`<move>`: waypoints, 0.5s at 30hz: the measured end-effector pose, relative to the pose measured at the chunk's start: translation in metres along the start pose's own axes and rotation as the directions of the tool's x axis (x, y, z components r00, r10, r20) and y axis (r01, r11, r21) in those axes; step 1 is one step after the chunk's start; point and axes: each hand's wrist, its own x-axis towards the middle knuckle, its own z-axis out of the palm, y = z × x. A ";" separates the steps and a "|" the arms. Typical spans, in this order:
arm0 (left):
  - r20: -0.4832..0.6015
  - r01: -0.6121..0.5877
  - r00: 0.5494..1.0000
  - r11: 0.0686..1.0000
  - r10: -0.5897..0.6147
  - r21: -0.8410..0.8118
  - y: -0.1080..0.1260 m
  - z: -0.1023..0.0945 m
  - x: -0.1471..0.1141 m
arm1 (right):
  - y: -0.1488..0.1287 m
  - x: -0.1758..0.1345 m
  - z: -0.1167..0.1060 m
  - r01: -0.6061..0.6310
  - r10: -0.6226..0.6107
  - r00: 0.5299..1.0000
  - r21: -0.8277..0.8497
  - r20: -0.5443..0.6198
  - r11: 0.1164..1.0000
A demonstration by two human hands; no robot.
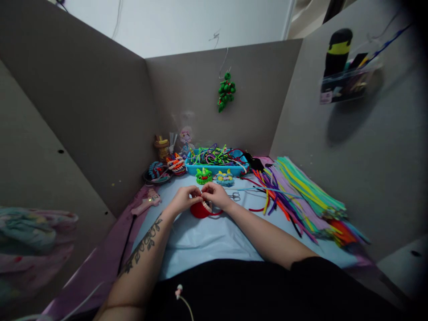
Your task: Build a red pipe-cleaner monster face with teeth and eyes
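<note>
Both hands meet over the blue-covered table, fingertips pinched close together. Between and just below them is a red fuzzy pipe-cleaner piece (199, 211) with a pale strip on its right side and a red strand trailing right. My left hand (184, 199) pinches at its upper left. Opposite it, my right hand (216, 195) is closed at its upper right. The exact spot of each grip is hidden by the fingers. Small scissors (236, 196) lie right of my right hand. Just beyond the hands sit a green fuzzy animal head (203, 176) and a blue-and-yellow one (225, 179).
A blue basket (217, 170) of loose pipe cleaners stands at the back. Bundles of coloured pipe cleaners (301, 196) cover the right side. At left lie a pink glue gun (147, 202), a dark bowl (157, 178) and an orange fuzzy figure (176, 165). Grey panels enclose the table.
</note>
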 end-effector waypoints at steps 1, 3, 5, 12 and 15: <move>0.003 0.000 1.000 1.000 0.000 -0.003 0.001 0.000 0.000 | 0.000 0.000 -0.001 -0.001 0.001 1.000 -0.008 0.008 1.000; 0.009 0.007 1.000 1.000 -0.007 -0.011 0.001 0.000 0.000 | -0.002 0.000 -0.005 0.013 -0.011 0.999 -0.064 0.037 0.998; 0.006 0.023 1.000 1.000 -0.023 -0.019 0.001 0.000 0.000 | -0.005 -0.001 -0.009 0.079 -0.068 0.996 -0.173 0.065 0.982; -0.017 0.076 0.997 0.995 -0.078 -0.072 0.001 0.000 -0.001 | -0.017 -0.007 -0.015 0.284 -0.243 0.957 -0.340 0.159 0.896; -0.013 0.107 0.994 0.990 -0.109 -0.086 0.005 -0.001 -0.001 | -0.018 -0.009 -0.014 0.282 -0.225 0.953 -0.319 0.204 0.905</move>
